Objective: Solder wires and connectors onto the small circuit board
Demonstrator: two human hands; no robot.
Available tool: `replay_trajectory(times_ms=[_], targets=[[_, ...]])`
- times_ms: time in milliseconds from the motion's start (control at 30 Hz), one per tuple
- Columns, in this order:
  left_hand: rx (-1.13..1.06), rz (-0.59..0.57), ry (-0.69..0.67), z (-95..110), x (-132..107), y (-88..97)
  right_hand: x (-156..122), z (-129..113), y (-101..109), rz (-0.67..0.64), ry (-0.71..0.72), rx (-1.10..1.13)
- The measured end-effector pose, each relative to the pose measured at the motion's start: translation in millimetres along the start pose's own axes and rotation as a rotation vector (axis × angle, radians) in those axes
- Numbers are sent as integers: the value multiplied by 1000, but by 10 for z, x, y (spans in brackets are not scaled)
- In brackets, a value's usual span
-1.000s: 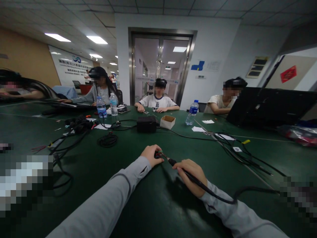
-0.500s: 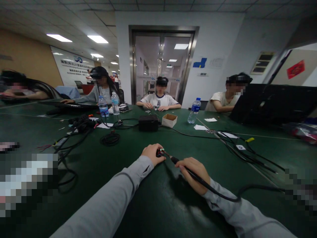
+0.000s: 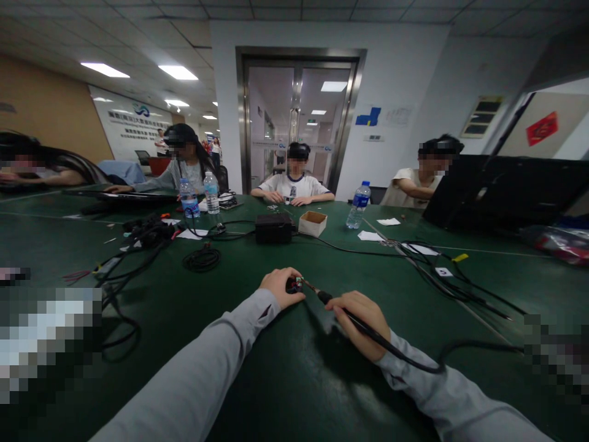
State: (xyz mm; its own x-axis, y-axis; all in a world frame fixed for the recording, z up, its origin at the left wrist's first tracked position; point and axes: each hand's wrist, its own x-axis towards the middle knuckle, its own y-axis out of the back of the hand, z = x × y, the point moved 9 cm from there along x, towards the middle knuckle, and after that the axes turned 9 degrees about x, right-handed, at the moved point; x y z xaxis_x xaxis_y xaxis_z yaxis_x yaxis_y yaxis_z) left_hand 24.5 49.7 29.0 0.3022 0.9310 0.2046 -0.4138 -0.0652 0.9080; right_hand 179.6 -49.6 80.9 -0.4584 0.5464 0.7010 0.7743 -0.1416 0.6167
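My left hand (image 3: 279, 286) rests at the middle of the green table (image 3: 239, 264), its fingers curled around a small dark electronic part (image 3: 295, 283) with a light green patch and thin red wires. Its exact kind is too small to make out. In my right hand (image 3: 361, 319) is a soldering iron (image 3: 324, 297), gripped like a pen, with its black cable running back over the right sleeve. The iron's thin metal tip points left and reaches the small part or lies very close to it; I cannot tell if they touch.
Beyond my hands stand a black box (image 3: 273, 229) and a small open carton (image 3: 313, 224). Water bottles (image 3: 358, 205) stand farther back. Tangled cables (image 3: 151, 236) lie left, more cables (image 3: 453, 285) right, near a large black monitor (image 3: 506, 190). Several people sit around the table.
The view has shifted slightly. My left hand and the small part have moved or turned very little, and the iron stays at nearly the same place.
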Motion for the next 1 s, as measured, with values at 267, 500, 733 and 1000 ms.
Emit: replay_trajectory(times_ms=[267,500,733,1000], targets=[[-17,-4,-8,-2,-9,0,1,-23,14,17,15,1],[-12,2,-16,4,-9,3,17,-57,12,9,34,2],[-9,0,-21,-13,4,-23,4,-27,-2,2,25,12],[3,-2,-25,-18,11,-31,11,-71,4,13,41,33]])
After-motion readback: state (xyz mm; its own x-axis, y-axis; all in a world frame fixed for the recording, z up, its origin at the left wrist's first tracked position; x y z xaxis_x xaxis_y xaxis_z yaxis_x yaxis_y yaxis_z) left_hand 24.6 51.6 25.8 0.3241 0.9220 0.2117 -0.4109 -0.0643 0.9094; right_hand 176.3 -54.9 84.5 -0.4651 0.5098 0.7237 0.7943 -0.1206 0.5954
